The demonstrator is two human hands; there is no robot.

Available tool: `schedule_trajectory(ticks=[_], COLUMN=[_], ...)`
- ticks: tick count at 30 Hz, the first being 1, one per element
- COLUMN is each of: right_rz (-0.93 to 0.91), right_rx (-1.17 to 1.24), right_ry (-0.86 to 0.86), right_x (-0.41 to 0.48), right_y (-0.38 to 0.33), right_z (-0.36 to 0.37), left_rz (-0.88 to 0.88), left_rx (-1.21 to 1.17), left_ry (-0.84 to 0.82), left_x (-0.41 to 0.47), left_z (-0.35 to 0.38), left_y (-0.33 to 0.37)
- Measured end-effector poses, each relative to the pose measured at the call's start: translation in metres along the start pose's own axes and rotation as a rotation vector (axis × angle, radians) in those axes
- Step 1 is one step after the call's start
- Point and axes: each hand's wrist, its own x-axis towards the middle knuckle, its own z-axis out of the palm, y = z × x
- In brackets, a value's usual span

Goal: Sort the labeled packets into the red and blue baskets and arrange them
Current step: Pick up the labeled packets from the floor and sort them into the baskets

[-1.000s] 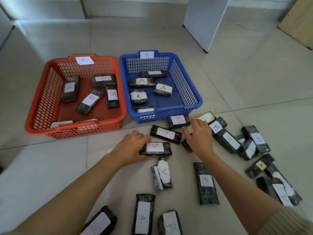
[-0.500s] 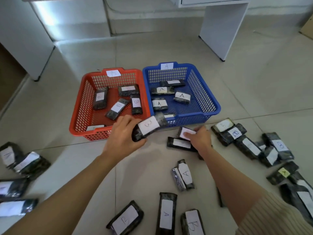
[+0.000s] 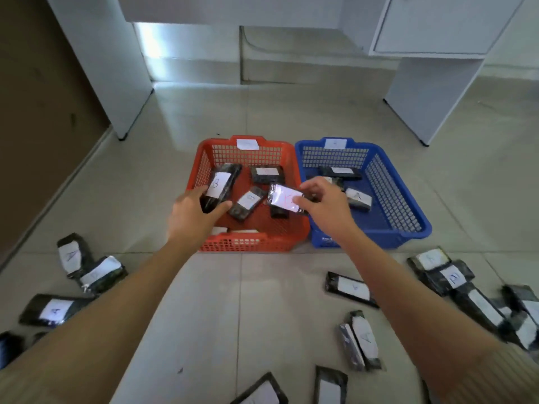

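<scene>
On the left, glossy dark rectangular packets (image 3: 70,255) with white paper labels are scattered on the floor, some overlapping. A packet marked B (image 3: 220,186) is held over the left part of the red basket (image 3: 248,243), its near end clamped between the curled thumb and fingers of the left hand (image 3: 192,217). The basket is made of rigid plastic lattice with a solid rim, and a paper tag is fixed to its far wall; several labelled packets lie loose inside it. A second packet (image 3: 284,199) is pinched between the thumb and fingertips of the right hand (image 3: 326,208) above the red basket's right edge; its label is washed out by glare and cannot be read. Just beside it stands the blue basket (image 3: 390,193), of the same lattice, holding more packets. Further packets (image 3: 353,288) are strewn to the right. Everything is set on pale, shiny floor tiles (image 3: 262,301), with white furniture panels (image 3: 431,91) at the far side.
</scene>
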Motion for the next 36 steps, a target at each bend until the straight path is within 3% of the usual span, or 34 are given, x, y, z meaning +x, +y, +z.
schedule_trajectory(ticks=[4,6,11,15,19,27,28,30,32,34,36], right_rz=[0.015,0.038,0.053,0.103,0.173,0.078,0.11,0.278,0.4,0.33,0.251], right_rx=[-0.605,-0.751,-0.48,-0.429,-0.248,-0.288,-0.23,0.129,0.489,0.38,0.177], right_ry=[-0.311,-0.443,-0.478,-0.604,-0.571,-0.497,-0.425,-0.279,-0.358,-0.537,-0.569], right_x=[0.051,0.06,0.08,0.083,0.079,0.072,0.074,0.077,0.083,0.08,0.077], right_y=[0.007,0.01,0.009,0.007,0.007,-0.001,-0.001,-0.007,-0.01,-0.015,-0.013], right_z=[0.054,0.066,0.063,0.076,0.11,0.16,0.153,0.128,0.104,0.093,0.091], left_rz=[0.038,0.056,0.13,0.111,0.067,0.071,0.084,0.123,0.181,0.25,0.28], left_rx=[0.078,0.071,0.122,0.075,0.004,0.01,0.035,0.099,0.145,0.185,0.239], left_ry=[-0.054,-0.116,-0.148,-0.057,0.105,0.132,0.119,0.086,0.029,-0.045,-0.084], left_x=[0.029,0.036,0.044,0.029,0.024,0.024,0.025,0.026,0.028,0.03,0.03], left_z=[0.0,0.006,0.021,0.032,0.034,0.035,0.035,0.036,0.035,0.032,0.03], left_y=[-0.021,-0.028,-0.048,-0.056,-0.055,-0.055,-0.056,-0.059,-0.059,-0.058,-0.056])
